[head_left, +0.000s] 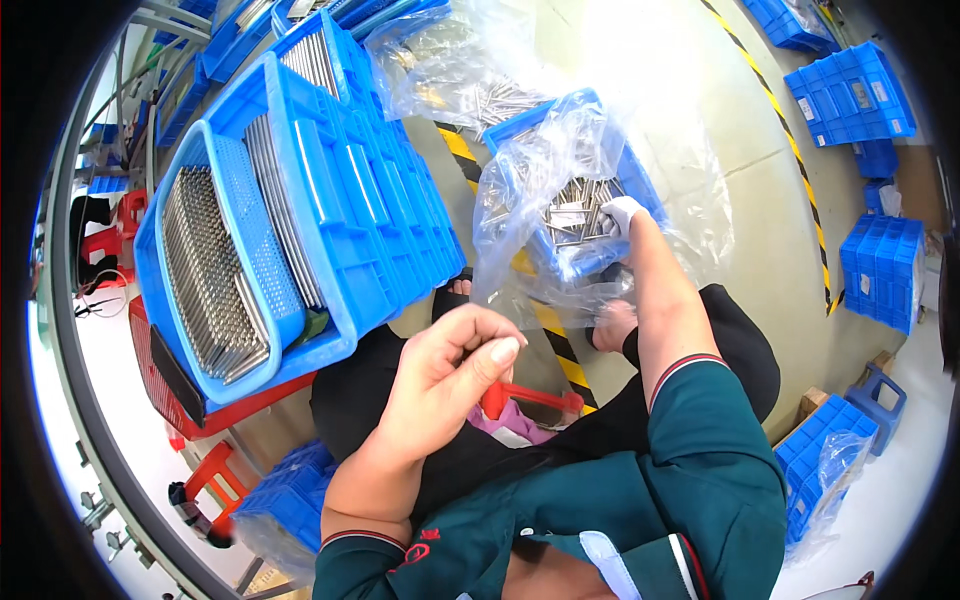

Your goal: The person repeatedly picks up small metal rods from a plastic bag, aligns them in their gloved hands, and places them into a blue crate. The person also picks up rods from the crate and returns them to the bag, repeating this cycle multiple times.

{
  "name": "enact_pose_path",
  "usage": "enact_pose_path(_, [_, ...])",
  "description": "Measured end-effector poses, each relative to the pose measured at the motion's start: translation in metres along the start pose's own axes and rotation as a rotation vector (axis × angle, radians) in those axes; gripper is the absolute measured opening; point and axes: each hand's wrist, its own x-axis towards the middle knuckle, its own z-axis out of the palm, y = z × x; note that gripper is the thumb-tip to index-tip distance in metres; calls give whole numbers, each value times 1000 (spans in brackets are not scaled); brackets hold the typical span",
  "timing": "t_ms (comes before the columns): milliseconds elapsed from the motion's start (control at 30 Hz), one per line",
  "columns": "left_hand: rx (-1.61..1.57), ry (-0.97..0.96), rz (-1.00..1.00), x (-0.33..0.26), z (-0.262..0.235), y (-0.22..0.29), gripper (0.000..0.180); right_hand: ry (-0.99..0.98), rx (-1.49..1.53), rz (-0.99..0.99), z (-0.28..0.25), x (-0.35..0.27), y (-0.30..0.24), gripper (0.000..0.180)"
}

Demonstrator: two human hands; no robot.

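Note:
My left hand (440, 375) is bare and raised over my lap, beside the blue crate on the left. Its fingers are curled and the thumb presses toward the index finger; anything between them is hidden. My right hand (622, 212), in a white glove, reaches into a blue bin (640, 180) on the floor. Its fingers curl down around some of the short metal rods (575, 205) lying loose there. A clear plastic bag (520, 175) lines this bin and spills over its sides. A small white label lies among the rods.
Left of me, a tall blue crate (370, 200) holds a light-blue basket (275, 250) packed with upright metal rods (205, 270). More rods in plastic (505, 100) lie beyond the bin. Blue crates (850, 95) stand at the right; yellow-black tape (555, 335) crosses the floor.

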Motion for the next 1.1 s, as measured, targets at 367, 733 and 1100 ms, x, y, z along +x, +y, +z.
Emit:
enact_pose_path(367, [-194,60,104,6,4,-6,25,-144,-764,-124,29,-171,-31,7])
enact_pose_path(733, [-678,175,128,32,22,-29,23,-348,-1311,-506,162,-425,-53,25])
enact_pose_path(1100, [-847,-61,196,42,11,-47,27,234,-1986,-912,243,-466,-26,32])
